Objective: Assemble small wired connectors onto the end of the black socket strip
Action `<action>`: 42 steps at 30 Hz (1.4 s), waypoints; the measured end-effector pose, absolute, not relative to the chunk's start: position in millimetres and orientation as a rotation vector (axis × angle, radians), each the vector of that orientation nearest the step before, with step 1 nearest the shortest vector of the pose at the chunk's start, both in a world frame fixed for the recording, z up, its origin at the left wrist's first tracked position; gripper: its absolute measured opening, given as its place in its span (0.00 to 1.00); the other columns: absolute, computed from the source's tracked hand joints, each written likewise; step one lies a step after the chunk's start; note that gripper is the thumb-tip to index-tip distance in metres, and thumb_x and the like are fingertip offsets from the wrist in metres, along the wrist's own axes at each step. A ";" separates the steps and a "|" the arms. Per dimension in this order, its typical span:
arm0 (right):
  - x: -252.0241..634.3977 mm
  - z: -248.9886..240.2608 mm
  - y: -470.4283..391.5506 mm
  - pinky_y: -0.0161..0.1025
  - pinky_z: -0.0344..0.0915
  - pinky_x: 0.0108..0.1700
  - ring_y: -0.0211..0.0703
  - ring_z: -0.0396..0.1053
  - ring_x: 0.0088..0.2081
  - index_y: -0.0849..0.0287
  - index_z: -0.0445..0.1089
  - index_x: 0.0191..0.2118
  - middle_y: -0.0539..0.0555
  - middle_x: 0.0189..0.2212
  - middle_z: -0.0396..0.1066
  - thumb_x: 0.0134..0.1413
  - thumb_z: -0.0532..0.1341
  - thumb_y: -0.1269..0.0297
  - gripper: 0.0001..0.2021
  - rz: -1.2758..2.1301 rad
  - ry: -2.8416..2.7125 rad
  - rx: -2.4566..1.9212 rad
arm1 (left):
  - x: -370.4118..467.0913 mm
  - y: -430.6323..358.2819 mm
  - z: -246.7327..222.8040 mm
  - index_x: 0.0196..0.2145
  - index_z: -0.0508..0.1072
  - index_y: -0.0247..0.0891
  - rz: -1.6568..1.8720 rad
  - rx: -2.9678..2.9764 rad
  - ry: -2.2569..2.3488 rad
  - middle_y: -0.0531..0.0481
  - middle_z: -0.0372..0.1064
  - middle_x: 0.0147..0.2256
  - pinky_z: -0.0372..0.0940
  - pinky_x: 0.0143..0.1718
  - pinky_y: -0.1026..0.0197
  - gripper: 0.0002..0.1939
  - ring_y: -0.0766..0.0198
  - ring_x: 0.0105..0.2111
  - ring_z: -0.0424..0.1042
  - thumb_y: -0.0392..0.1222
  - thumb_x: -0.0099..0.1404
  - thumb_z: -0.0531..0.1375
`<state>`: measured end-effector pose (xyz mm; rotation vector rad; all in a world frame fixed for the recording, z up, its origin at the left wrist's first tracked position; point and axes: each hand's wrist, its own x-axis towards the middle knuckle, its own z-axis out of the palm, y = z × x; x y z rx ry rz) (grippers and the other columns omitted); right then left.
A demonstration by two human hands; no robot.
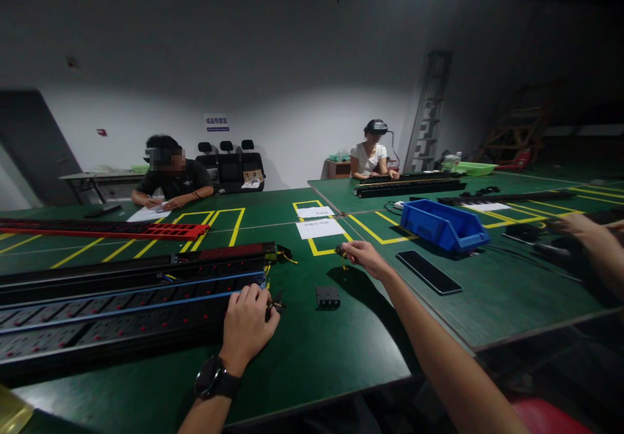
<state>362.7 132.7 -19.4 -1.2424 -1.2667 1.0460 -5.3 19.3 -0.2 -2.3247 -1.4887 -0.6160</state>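
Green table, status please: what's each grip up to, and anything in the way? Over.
Left grip at the end of the long black assembly. Right grip pinching a small dark part. Black block on the table between them, clear of both.

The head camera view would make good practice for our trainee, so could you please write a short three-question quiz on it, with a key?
1. Multiple choice: Which of the camera wearer's wrists carries the dark watch? A. right; B. left; C. neither.
2. True or false: The black block lies inside the blue bin.
3. Fill in the colour: The wearer's right hand pinches a small part over a ____ table.

Key:
1. B, left.
2. False; the black block lies on the table.
3. Green.
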 end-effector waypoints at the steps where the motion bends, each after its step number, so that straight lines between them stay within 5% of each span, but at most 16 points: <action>1: 362.8 -19.6 133.2 0.33 0.56 0.26 0.33 0.60 0.23 0.61 0.76 0.31 0.47 0.21 0.65 0.40 0.75 0.39 0.27 1.055 -1.257 -1.241 | -5.2 19.3 -0.2 0.36 0.75 0.39 -0.614 -2.321 -1.490 0.45 0.71 0.38 0.59 0.45 0.49 0.07 0.51 0.41 0.69 0.40 0.67 0.58; 25: 353.7 -10.4 121.6 0.35 0.60 0.27 0.34 0.61 0.23 0.61 0.75 0.34 0.48 0.22 0.67 0.41 0.74 0.38 0.28 1.219 -1.328 -1.207 | -5.1 17.6 1.2 0.36 0.75 0.39 -0.619 -2.318 -1.494 0.44 0.71 0.38 0.60 0.45 0.49 0.07 0.51 0.41 0.69 0.40 0.67 0.57; 34: 327.0 -1.6 113.9 0.32 0.59 0.27 0.32 0.63 0.25 0.61 0.78 0.36 0.50 0.26 0.72 0.44 0.75 0.46 0.22 1.288 -1.351 -1.189 | -4.8 13.4 6.6 0.38 0.77 0.38 -0.575 -2.348 -1.578 0.41 0.72 0.40 0.61 0.47 0.45 0.09 0.47 0.44 0.69 0.43 0.67 0.58; 42: 258.1 12.3 104.1 0.36 0.64 0.32 0.37 0.68 0.30 0.57 0.79 0.46 0.52 0.33 0.76 0.50 0.72 0.53 0.19 1.267 -1.561 -0.964 | -20.2 28.3 27.9 0.43 0.77 0.40 -0.976 -2.527 -1.674 0.44 0.76 0.44 0.66 0.51 0.49 0.12 0.51 0.47 0.73 0.46 0.70 0.56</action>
